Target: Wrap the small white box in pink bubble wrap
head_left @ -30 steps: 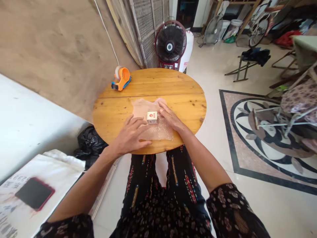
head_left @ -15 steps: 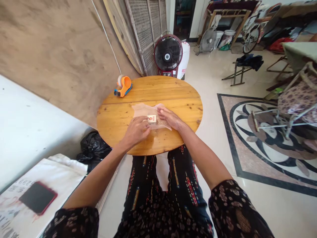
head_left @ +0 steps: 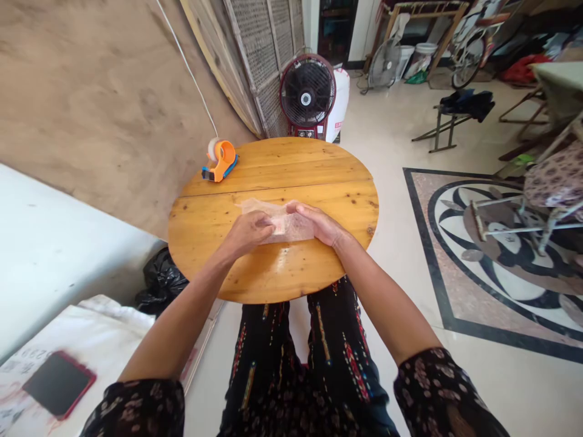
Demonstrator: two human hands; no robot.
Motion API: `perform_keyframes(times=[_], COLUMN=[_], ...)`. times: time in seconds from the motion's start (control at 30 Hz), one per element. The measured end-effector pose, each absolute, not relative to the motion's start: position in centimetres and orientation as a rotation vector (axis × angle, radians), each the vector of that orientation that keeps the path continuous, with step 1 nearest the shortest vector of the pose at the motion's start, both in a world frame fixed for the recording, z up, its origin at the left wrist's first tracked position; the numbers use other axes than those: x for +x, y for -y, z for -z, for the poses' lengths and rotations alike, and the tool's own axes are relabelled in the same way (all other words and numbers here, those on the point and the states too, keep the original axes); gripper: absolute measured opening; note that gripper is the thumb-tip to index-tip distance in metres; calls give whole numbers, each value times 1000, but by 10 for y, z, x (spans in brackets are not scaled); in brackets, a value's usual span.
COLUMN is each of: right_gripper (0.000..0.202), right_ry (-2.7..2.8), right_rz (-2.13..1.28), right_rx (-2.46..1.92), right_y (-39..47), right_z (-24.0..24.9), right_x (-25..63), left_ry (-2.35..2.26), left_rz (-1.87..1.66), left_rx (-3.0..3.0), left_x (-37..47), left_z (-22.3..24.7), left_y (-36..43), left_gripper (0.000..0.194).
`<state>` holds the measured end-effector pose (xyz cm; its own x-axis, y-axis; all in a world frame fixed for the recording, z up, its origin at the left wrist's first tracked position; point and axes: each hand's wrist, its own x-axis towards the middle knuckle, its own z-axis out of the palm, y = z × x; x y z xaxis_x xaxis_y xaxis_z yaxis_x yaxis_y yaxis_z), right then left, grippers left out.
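Observation:
A small pale box (head_left: 277,227) lies on the round wooden table, blurred under a see-through sheet that looks like bubble wrap (head_left: 296,227). My left hand (head_left: 249,233) is closed at the box's left end, with thumb and fingertips pressing the sheet against it. At the sheet's right side, my right hand (head_left: 319,223) curls its fingers over the far edge and touches the wrap. Its fingertips are partly hidden.
An orange tape dispenser (head_left: 221,160) stands at the table's (head_left: 268,279) far left. Behind the table is a black fan (head_left: 306,97). A phone (head_left: 60,383) rests on a white surface at lower left, near a black plastic bag (head_left: 160,282).
The sheet, which lay spread beneath the box, now covers it. My left hand has closed in on the box's end, and my right fingers have curled. The view has shifted slightly.

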<state>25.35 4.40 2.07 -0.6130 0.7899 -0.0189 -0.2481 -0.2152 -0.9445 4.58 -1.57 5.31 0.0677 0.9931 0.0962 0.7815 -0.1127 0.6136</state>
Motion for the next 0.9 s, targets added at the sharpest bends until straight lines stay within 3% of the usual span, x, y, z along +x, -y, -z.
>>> perform_keyframes(times=[0.2,0.63,0.9], right_gripper=[35,12,38], right_ry=[1361,1651,2265], right_rz=[-1826,-1209,-565], right_rx=[-784,-1134,-922], right_y=[-41,-45,-21], right_z=[-11,-4,-36], right_x=[247,240,233], left_ry=[-1718,-1700,-1721], left_rz=[-879,-1005,-947], left_rx=[1797,1718,1837], left_x=[45,44,46], left_z=[-39,-27,-37], left_y=[13,6,9], left_gripper=[20,24,36])
